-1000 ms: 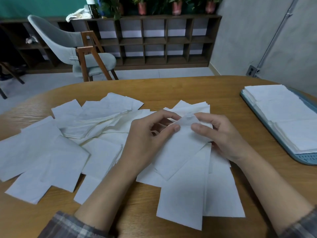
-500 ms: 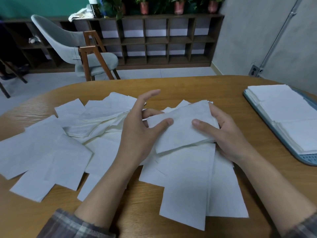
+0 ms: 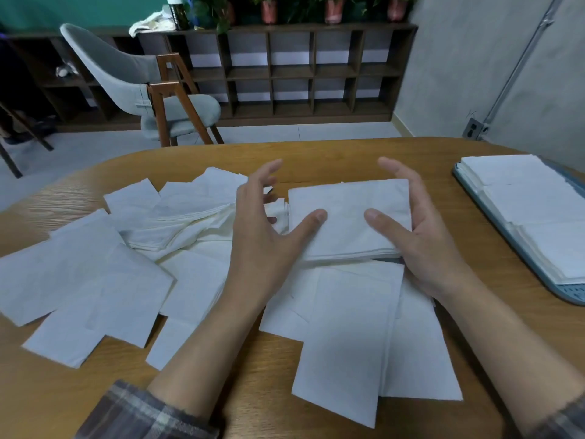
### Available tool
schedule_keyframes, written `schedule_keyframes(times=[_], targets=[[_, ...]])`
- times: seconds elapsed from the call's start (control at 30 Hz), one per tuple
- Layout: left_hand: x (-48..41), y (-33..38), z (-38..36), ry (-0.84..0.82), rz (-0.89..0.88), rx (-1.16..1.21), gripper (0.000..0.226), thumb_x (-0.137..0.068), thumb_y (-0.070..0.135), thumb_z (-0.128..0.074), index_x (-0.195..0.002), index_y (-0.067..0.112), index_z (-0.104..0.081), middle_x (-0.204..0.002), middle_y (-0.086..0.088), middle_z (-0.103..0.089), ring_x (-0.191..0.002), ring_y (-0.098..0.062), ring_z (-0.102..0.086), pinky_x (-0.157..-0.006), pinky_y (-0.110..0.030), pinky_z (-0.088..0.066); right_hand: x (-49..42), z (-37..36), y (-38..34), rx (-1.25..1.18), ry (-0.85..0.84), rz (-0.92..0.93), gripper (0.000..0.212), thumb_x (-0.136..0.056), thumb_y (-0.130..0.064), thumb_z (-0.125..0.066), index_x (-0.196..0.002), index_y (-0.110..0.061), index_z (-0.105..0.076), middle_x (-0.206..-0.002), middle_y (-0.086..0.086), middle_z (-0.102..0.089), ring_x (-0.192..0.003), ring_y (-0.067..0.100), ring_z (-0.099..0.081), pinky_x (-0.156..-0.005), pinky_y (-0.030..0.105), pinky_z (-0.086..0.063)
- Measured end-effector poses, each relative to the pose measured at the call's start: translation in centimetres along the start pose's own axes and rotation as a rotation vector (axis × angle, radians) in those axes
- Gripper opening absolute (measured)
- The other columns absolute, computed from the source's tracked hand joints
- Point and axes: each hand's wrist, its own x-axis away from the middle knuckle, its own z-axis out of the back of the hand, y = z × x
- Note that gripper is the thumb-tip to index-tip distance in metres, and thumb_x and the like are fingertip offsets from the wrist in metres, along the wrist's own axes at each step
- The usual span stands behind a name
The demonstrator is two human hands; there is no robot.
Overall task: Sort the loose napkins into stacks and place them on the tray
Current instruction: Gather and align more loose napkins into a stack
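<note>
Presently, item one: the tray (image 3: pixel 569 293) at the right end of the surface (image 3: pixel 348 153) carries several squared stacks (image 3: pixel 522 198) of white napkins, so we count part of the sorting as done. Item two: many loose napkins (image 3: pixel 95 274) lie scattered and overlapping across the left and near middle of the surface, well apart from the tray, and we judge this the larger share left to do. Item three: a small stack (image 3: pixel 348 217) sits between the left hand (image 3: pixel 262 242) and right hand (image 3: pixel 427 242), above the loose sheets and not yet on the tray. Fingers (image 3: pixel 313 217) of both hands are spread and fairly straight, bracketing its left and right edges, with both thumbs resting on top. Whether the right palm supports it from beneath we cannot tell.
</note>
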Motion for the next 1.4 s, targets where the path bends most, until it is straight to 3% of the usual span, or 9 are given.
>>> schedule_keyframes(times=[0.1, 0.2, 0.27, 0.47, 0.7, 0.93, 1.07, 1.17, 1.4], targets=[[0.0, 1.0, 0.4, -0.159, 0.221, 0.223, 0.081, -0.077, 0.057, -0.081, -0.147, 0.047, -0.043, -0.123, 0.018, -0.066, -0.107, 0.006, -0.068, -0.082, -0.016, -0.057, -0.2, 0.2, 0.0, -0.131, 0.012, 0.01, 0.068, -0.095, -0.019, -0.072, -0.145, -0.057, -0.045, -0.156, -0.021, -0.045, -0.145, 0.016, -0.049, -0.115, 0.054, -0.047], [0.3, 1.1, 0.1, -0.259, 0.241, 0.255, 0.07, -0.084, 0.042, -0.084, -0.144, 0.042, -0.048, -0.111, 0.02, -0.076, -0.1, 0.003, -0.072, -0.076, -0.018, -0.058, -0.2, 0.0, 0.2, 0.003, 0.045, 0.026, 0.072, -0.097, -0.017, -0.071, -0.153, -0.048, -0.036, -0.144, -0.042, -0.039, -0.132, -0.026, -0.037, -0.106, 0.009, -0.044], [0.3, 0.8, -0.1, -0.23, 0.17, 0.164, 0.067, -0.089, 0.032, -0.084, -0.144, 0.04, -0.047, -0.107, 0.041, -0.068, -0.098, 0.011, -0.068, -0.073, -0.014, -0.056, -0.4, 0.0, 0.4, 0.089, 0.048, 0.0, 0.075, -0.096, -0.023, -0.072, -0.155, -0.048, -0.032, -0.133, -0.057, -0.033, -0.119, -0.04, -0.031, -0.099, 0.0, -0.038], [0.2, 0.1, 0.1, -0.165, 0.13, 0.055, 0.067, -0.09, 0.039, -0.082, -0.143, 0.051, -0.043, -0.114, 0.049, -0.057, -0.105, 0.013, -0.061, -0.077, -0.016, -0.058, -0.3, 1.1, -0.6, -0.315, -0.202, -0.123, 0.039, -0.093, -0.018, -0.059, -0.124, -0.037, -0.074, -0.123, -0.012, -0.073, -0.111, 0.017, -0.073, -0.079, 0.033, -0.063], [0.1, 0.0, 0.1, -0.212, 0.088, 0.059, 0.071, -0.089, 0.039, -0.084, -0.145, 0.052, -0.043, -0.129, 0.034, -0.061, -0.113, 0.0, -0.066, -0.088, -0.033, -0.063, -0.2, 1.3, 0.1, -0.124, -0.136, -0.151, 0.022, -0.087, -0.02, -0.075, -0.106, -0.027, -0.085, -0.123, -0.007, -0.077, -0.121, 0.009, -0.069, -0.099, 0.031, -0.053], [0.9, 0.2, -0.4, -0.248, -0.31, -0.189, 0.049, -0.083, 0.03, -0.09, -0.126, 0.027, -0.065, -0.128, 0.009, -0.056, -0.121, -0.01, -0.056, -0.094, -0.014, -0.042, -0.4, 1.2, 0.7, 0.175, 0.056, -0.03, 0.032, -0.096, -0.01, -0.074, -0.123, -0.028, -0.077, -0.123, -0.026, -0.073, -0.124, -0.011, -0.059, -0.097, 0.003, -0.041], [1.4, 0.4, -0.5, -0.644, -0.244, -0.175, 0.042, -0.077, 0.035, -0.095, -0.113, 0.026, -0.078, -0.099, 0.011, -0.073, -0.099, -0.008, -0.066, -0.085, -0.014, -0.046, -0.4, 1.3, 0.8, 0.216, 0.068, -0.022, 0.033, -0.096, -0.012, -0.074, -0.124, -0.031, -0.076, -0.125, -0.029, -0.071, -0.125, -0.013, -0.057, -0.097, -0.001, -0.039], [1.4, -0.3, -0.8, -0.68, -0.264, -0.191, 0.033, -0.079, 0.032, -0.094, -0.108, 0.026, -0.081, -0.094, 0.013, -0.073, -0.096, -0.008, -0.066, -0.088, -0.029, -0.053, -0.4, 1.2, 0.8, 0.218, 0.069, -0.031, 0.032, -0.097, -0.014, -0.074, -0.123, -0.032, -0.075, -0.125, -0.03, -0.071, -0.125, -0.015, -0.056, -0.095, -0.002, -0.038], [1.4, 0.4, -0.3, -0.667, -0.1, -0.001, 0.01, -0.084, 0.018, -0.09, -0.089, 0.016, -0.082, -0.087, 0.006, -0.076, -0.086, -0.009, -0.07, -0.081, -0.024, -0.054, -0.3, 1.1, 0.6, 0.207, 0.05, -0.024, 0.032, -0.098, -0.011, -0.072, -0.124, -0.028, -0.076, -0.125, -0.028, -0.071, -0.124, -0.015, -0.056, -0.095, -0.001, -0.038]])
